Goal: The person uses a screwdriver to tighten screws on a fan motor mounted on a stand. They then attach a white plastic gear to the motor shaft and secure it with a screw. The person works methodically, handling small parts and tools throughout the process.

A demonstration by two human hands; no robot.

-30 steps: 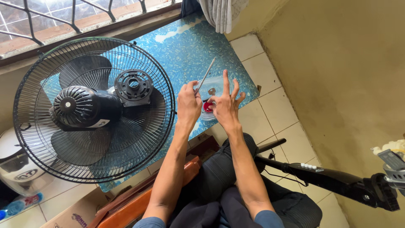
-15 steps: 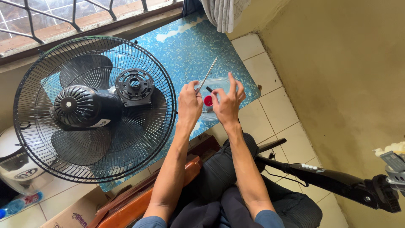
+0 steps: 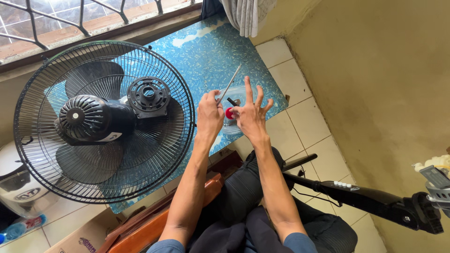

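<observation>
Left grip pinches screwdriver, shaft angled up-right over clear plastic container on blue bench. Right grip spread wide, fingertips on red-black handle. We see black fan cage lying left, near hands.

Fan left of hands; screwdriver perhaps between.
</observation>
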